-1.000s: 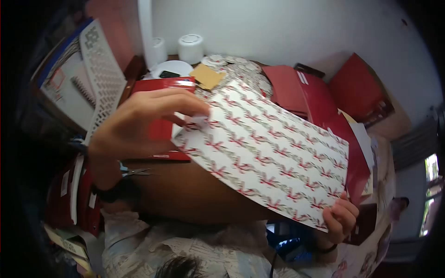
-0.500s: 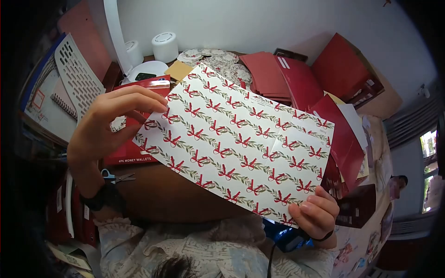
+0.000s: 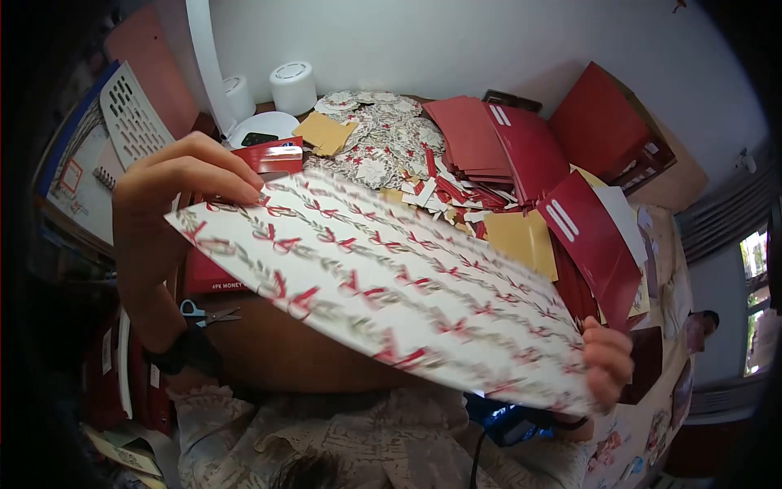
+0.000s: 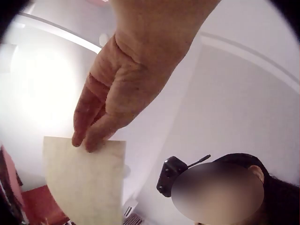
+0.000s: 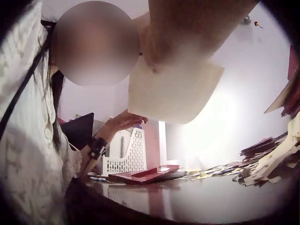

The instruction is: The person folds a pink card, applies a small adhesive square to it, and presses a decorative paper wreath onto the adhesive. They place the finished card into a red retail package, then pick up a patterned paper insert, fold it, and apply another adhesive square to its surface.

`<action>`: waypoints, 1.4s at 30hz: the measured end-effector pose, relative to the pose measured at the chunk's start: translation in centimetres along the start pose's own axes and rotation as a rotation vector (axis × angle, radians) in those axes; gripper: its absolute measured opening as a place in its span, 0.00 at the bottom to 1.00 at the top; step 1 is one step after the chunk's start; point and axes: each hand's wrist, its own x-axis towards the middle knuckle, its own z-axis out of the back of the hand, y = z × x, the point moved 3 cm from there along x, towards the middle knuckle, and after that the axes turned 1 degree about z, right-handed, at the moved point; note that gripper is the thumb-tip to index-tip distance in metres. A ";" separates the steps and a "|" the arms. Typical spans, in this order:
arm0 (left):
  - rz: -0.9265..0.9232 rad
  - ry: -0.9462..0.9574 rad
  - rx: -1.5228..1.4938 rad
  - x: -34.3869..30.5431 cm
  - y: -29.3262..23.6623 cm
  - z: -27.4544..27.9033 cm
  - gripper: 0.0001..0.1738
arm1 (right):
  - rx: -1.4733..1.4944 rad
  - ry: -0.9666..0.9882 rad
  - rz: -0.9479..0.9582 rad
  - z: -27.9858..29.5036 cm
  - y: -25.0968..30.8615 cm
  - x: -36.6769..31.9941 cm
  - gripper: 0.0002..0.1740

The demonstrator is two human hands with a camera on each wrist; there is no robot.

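In the head view both hands hold up a white paper sheet (image 3: 391,285) printed with red bows and green garlands. The left hand (image 3: 167,196) pinches its upper left edge between thumb and fingers. At the lower right corner the right hand (image 3: 607,363), slightly blurred, grips it with curled fingers. The sheet is tilted and a little bowed. Its plain cream underside (image 4: 89,183) shows in the left wrist view, where the thumb and fingertips (image 4: 93,143) meet at the edge. The right wrist view shows the same sheet (image 5: 173,93) hanging from the blurred right hand.
Scissors (image 3: 213,314) and a red money-wallet pack (image 3: 208,273) lie at left on the brown table (image 3: 293,342). Behind the sheet are cut-out decorations (image 3: 375,134), paper scraps (image 3: 448,196) and red folders (image 3: 529,147). A lamp base (image 3: 265,129) stands at the back left.
The sheet has tipped flatter and bowed, uncovering scraps and yellow card behind it. Over the last half second, the right hand has shifted rightward and the left hand has risen slightly. Both still hold the sheet.
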 end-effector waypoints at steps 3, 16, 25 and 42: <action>-0.005 0.002 -0.047 -0.1 -0.2 0.0 0.11 | -0.065 -0.056 -0.258 1.5 -0.9 -0.4 0.30; 0.603 0.361 -0.192 -0.3 4.4 -7.3 0.11 | 0.580 0.063 -1.284 -5.4 -5.7 -3.3 0.28; 0.649 0.632 -0.060 -0.2 4.1 -10.3 0.12 | 1.020 0.045 -1.334 -8.3 -4.2 -3.0 0.31; 0.654 0.631 -0.047 -0.9 4.8 -11.4 0.12 | 0.052 0.614 -0.458 -13.7 -0.7 -1.8 0.37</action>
